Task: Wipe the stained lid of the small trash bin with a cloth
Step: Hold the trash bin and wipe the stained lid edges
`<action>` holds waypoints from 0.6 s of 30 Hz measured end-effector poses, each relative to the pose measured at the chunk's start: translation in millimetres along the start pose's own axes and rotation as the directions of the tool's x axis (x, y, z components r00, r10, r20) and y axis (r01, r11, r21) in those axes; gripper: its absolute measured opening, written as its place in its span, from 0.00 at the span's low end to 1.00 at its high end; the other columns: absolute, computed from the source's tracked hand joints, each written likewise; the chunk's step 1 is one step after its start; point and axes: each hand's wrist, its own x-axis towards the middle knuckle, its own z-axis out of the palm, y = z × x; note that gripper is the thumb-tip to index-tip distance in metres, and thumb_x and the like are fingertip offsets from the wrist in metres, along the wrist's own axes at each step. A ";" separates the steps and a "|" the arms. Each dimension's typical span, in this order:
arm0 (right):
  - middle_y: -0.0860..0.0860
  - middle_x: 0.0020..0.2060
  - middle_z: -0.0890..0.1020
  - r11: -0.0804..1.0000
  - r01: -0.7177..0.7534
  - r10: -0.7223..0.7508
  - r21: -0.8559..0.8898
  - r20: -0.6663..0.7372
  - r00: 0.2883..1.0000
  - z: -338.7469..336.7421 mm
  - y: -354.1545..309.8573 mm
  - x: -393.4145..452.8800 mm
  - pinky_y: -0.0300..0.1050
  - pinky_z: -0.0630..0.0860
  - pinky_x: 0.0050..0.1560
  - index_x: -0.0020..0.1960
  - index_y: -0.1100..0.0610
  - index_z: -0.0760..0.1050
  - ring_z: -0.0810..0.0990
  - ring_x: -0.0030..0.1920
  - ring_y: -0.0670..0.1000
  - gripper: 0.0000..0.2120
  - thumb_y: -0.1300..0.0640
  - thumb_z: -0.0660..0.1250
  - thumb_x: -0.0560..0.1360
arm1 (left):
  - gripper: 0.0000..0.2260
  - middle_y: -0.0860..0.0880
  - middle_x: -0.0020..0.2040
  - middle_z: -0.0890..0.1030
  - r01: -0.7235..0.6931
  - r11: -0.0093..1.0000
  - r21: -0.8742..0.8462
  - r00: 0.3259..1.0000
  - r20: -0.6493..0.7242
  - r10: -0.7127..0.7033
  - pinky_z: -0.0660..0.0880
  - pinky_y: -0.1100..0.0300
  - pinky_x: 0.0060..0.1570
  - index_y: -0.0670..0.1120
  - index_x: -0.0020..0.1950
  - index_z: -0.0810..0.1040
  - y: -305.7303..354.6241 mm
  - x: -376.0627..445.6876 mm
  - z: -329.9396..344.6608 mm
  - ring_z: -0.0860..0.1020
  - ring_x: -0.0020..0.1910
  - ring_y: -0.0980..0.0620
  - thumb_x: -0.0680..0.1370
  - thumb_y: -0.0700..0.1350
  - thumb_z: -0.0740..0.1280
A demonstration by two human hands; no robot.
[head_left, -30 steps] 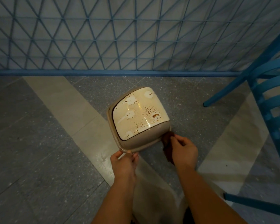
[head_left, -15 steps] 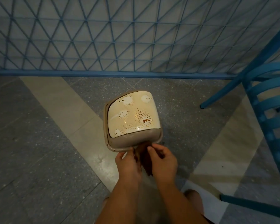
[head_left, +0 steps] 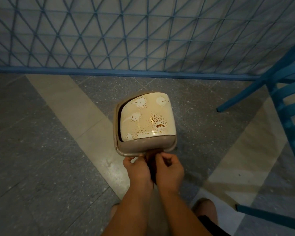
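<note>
A small beige trash bin (head_left: pixel 126 148) stands on the floor below me. Its cream lid (head_left: pixel 146 116) carries brown speckled stains and pale blotches, darkest near the front right. Just in front of the bin's near rim my left hand (head_left: pixel 138 169) and my right hand (head_left: pixel 169 170) are close together. Both pinch a dark brown cloth (head_left: pixel 151 160) that hangs between them. The cloth's top edge sits at the bin's front rim; most of it is hidden between my hands.
A blue lattice fence (head_left: pixel 143 40) with a blue base rail runs across the back. A blue slatted chair (head_left: pixel 289 106) stands at the right, one leg reaching toward the bin. The floor is grey speckled tile with pale diagonal bands (head_left: pixel 71 106).
My left hand left the bin's front corner and moved right to join my right hand on the cloth. The two hands came together in front of the bin.
</note>
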 end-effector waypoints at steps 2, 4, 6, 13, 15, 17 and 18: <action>0.47 0.39 0.81 0.997 -0.043 0.047 0.061 -0.069 0.997 -0.8 -0.8 5.5 0.40 0.73 0.43 0.43 0.52 0.78 0.79 0.41 0.45 0.04 0.61 0.69 0.73 | 0.13 0.41 0.46 0.78 -0.010 1.000 0.025 1.000 0.015 0.009 0.77 0.55 0.42 0.49 0.59 0.66 0.5 1.1 -1.3 0.78 0.44 0.46 0.78 0.34 0.61; 0.50 0.41 0.82 0.992 -0.068 0.082 0.104 -0.137 0.987 -7.8 -5.3 18.8 0.41 0.72 0.45 0.46 0.55 0.79 0.79 0.43 0.48 0.03 0.60 0.69 0.73 | 0.13 0.40 0.45 0.78 -0.025 0.999 0.021 0.999 0.046 0.024 0.78 0.56 0.47 0.48 0.59 0.65 7.5 4.6 -3.2 0.78 0.42 0.47 0.79 0.33 0.60; 0.51 0.44 0.82 0.986 -0.104 0.125 0.130 -0.165 0.978 -17.7 -9.5 34.8 0.42 0.73 0.48 0.50 0.56 0.80 0.79 0.45 0.50 0.05 0.58 0.69 0.74 | 0.13 0.40 0.46 0.78 -0.038 0.999 0.038 0.998 0.045 0.036 0.78 0.55 0.51 0.48 0.60 0.65 17.7 12.2 -7.0 0.79 0.43 0.48 0.79 0.34 0.60; 0.47 0.45 0.82 0.991 -0.052 0.059 0.124 -0.049 0.997 -28.1 -9.6 34.6 0.40 0.74 0.49 0.52 0.51 0.80 0.79 0.46 0.45 0.08 0.58 0.70 0.74 | 0.21 0.45 0.49 0.79 -0.003 0.995 -0.100 1.000 0.022 0.005 0.74 0.53 0.58 0.44 0.70 0.65 18.9 8.1 -8.7 0.79 0.50 0.48 0.78 0.39 0.66; 0.45 0.46 0.82 0.996 -0.010 0.009 0.090 0.016 1.000 -24.8 -4.5 24.5 0.36 0.76 0.48 0.53 0.49 0.80 0.80 0.46 0.42 0.09 0.58 0.69 0.74 | 0.18 0.44 0.47 0.80 0.021 0.995 -0.093 0.998 0.055 -0.016 0.76 0.54 0.54 0.43 0.68 0.68 7.8 -0.1 -0.7 0.80 0.49 0.47 0.79 0.38 0.65; 0.41 0.43 0.82 0.998 0.036 -0.039 0.043 0.078 0.996 -22.2 -1.8 15.3 0.27 0.73 0.41 0.52 0.46 0.79 0.79 0.43 0.37 0.09 0.58 0.68 0.75 | 0.16 0.42 0.45 0.80 0.029 0.992 -0.125 0.998 0.067 -0.021 0.78 0.54 0.49 0.43 0.66 0.68 4.7 -4.7 4.1 0.80 0.44 0.46 0.79 0.36 0.64; 0.40 0.42 0.81 0.998 0.057 -0.058 0.015 0.093 0.994 -21.8 -0.7 13.1 0.25 0.72 0.38 0.51 0.45 0.79 0.78 0.42 0.35 0.09 0.57 0.68 0.75 | 0.15 0.42 0.43 0.80 0.030 0.991 -0.130 0.998 0.064 -0.022 0.78 0.54 0.47 0.45 0.65 0.67 4.3 -5.0 5.3 0.80 0.41 0.46 0.79 0.35 0.63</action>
